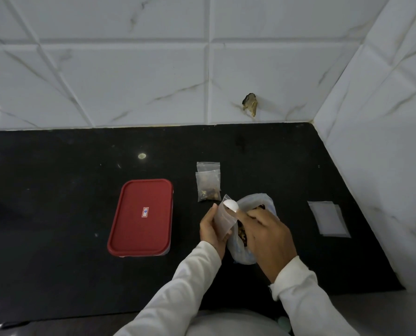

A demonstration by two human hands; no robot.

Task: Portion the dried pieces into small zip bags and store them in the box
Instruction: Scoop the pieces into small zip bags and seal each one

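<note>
Left grip [211,230] clamped on small zip bag [222,220], right grip [267,232] pinching white spoon [231,204] over big bag [242,253]

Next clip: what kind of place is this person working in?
Probably a home kitchen corner: a polished black stone countertop meets white marble-look wall tiles, and a red-lidded plastic food box sits near small clear zip bags of dried pieces.
</note>
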